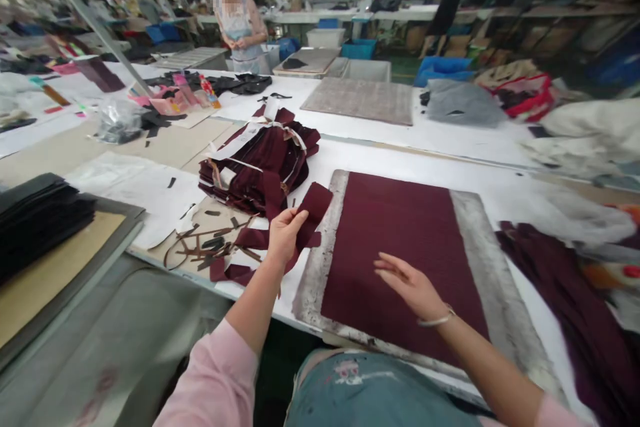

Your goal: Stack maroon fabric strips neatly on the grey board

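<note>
My left hand [286, 235] pinches a maroon fabric strip [316, 203] above the white table, left of a grey board [467, 213]. A large maroon fabric sheet [400, 240] lies flat on that board. Over the sheet is my right hand [411, 287], palm turned inward, with its fingers extended and nothing visible in them. Behind my left hand sits a tied bundle of maroon pieces [260, 160] with white ties and a paper label. More maroon strips [240, 273] lie beneath my left hand, near the table edge.
Dark and brown scraps [213, 243] lie left of my left hand. A black fabric stack [40, 220] is at the far left, and dark maroon fabric [565, 300] at the right. Another board [360, 100] lies farther back. A person [243, 27] stands across the table.
</note>
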The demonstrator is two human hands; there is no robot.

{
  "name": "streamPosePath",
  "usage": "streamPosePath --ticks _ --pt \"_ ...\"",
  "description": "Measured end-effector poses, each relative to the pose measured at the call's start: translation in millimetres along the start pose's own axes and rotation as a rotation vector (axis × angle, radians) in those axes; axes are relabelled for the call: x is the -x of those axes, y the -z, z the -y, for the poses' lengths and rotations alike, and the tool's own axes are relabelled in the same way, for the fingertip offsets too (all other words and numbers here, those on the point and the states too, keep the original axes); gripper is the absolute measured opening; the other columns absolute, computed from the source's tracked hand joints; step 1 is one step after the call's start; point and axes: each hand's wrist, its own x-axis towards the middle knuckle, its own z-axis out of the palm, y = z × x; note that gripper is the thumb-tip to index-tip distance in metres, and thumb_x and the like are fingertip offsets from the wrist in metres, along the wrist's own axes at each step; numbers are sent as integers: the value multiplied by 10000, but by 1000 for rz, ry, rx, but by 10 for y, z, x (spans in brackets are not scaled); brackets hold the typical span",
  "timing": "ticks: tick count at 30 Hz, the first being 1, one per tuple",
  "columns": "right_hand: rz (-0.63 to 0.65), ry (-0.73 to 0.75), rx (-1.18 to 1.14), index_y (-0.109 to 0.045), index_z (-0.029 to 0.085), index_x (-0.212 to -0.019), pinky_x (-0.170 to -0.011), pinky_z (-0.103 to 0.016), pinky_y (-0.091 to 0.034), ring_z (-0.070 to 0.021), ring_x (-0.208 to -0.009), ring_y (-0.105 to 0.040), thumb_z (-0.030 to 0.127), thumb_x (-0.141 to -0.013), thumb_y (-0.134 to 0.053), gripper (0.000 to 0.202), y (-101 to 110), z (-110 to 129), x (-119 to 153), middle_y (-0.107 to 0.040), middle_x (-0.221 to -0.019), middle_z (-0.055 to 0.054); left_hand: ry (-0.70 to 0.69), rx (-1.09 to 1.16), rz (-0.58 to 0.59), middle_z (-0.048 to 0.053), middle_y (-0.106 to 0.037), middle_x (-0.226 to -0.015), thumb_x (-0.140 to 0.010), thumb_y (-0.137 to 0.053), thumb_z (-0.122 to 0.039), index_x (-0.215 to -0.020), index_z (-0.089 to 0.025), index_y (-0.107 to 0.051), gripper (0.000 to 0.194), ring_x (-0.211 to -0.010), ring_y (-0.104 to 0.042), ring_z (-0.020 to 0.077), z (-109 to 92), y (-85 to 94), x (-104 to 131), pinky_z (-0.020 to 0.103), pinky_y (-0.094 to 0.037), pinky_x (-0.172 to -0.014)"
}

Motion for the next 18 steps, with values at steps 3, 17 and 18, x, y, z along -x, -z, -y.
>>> streamPosePath --ticks 3,17,18 --pt "34 45 -181 -529 190 -1220 -951 -426 -468 -223 -1019 -605 435 -657 -728 645 -283 297 -276 -607 -1164 -118 111 72 124 -21 -631 -675 -673 -716 -349 -761 -172 -635 214 -587 -555 98 256 -357 107 237 -463 -602" --pt "-362 -208 -326 -657 134 -763 -486 -267 -580 -174 -637 -623 317 -529 -809 333 -354 144 -580 -677 -789 -59 -278 -706 -123 95 -617 -1054 -834 -523 -310 -994 -214 -654 228 -1045 -553 199 862 101 671 383 -413 -964" --pt "-374 -210 -331 -655 133 -743 -470 -257 -579 -163 -616 -616 305 -525 -811 318 -347 144 -586 -673 -780 -57 -265 -797 -172 100 -617 -1054 -832 -522 -295 -999 -205 -648 229 -1052 -548 205 914 283 710 390 -407 -969"
